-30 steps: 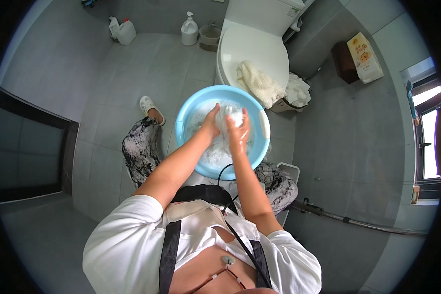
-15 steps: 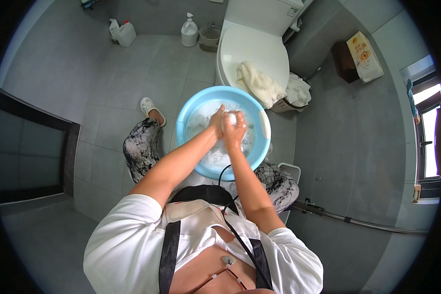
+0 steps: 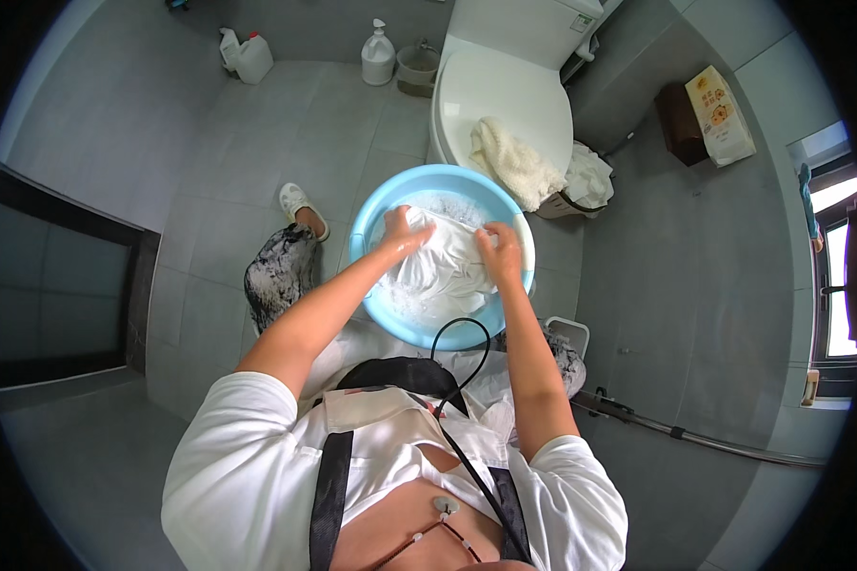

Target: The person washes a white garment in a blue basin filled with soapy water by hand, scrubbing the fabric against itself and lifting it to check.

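A light blue basin (image 3: 440,174) of sudsy water stands between my legs. In it a wet white cloth (image 3: 440,273) lies spread out and wrinkled. My left hand (image 3: 405,233) grips the cloth near its upper left edge, thumb on top and fingers curled partly out of sight. On the other side my right hand (image 3: 501,254) holds the cloth's right edge, close to the basin's rim, with its fingers bent. Foam (image 3: 452,205) shows along the far side of the water.
Beyond the basin is a white toilet (image 3: 505,100) with a cream towel (image 3: 514,167) hanging over its seat. A bin (image 3: 562,204) of white material stands beside it. A pump bottle (image 3: 378,57), a small bucket (image 3: 417,67) and a white jug (image 3: 253,59) line the back wall. A black cable (image 3: 486,347) loops before me.
My hands were pressed together over the basin around something white. They have moved apart, and the white cloth is now spread between them. The view has shifted slightly.
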The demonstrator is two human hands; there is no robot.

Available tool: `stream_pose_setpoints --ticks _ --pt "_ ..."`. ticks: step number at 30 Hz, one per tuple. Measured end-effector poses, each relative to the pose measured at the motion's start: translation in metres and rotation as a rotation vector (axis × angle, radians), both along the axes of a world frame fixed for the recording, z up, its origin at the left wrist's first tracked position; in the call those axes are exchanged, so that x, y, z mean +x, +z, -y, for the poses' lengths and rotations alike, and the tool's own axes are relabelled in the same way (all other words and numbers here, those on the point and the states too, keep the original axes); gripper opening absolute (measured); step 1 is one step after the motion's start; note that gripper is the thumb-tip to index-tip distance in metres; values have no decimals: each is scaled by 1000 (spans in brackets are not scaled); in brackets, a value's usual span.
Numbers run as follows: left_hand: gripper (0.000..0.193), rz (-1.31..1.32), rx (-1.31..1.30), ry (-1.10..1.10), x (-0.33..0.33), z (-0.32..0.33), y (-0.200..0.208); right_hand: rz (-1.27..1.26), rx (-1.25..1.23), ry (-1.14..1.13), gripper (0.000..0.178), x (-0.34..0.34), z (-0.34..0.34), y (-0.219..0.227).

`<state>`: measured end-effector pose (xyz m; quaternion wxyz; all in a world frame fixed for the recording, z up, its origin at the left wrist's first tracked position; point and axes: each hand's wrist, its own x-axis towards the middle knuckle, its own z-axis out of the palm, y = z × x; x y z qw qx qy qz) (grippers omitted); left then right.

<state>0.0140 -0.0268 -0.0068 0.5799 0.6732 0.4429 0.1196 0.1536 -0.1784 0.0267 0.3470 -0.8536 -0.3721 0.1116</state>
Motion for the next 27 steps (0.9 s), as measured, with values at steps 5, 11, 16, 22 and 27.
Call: stream_pose_setpoints --ticks 5,11,16,22,27 --pt "68 -264 497 -490 -17 26 -15 244 -322 391 48 -22 10 -22" --pt "52 -548 506 -702 -6 30 -54 276 -726 433 45 -26 -2 -70" --pt "37 -485 691 -700 5 17 -49 381 -675 383 35 -6 4 -111" --pt "34 -152 202 -642 0 -18 30 -510 -128 77 27 15 4 -43" --pt "34 419 -680 -5 7 9 32 -1157 544 -280 23 -7 2 -27"
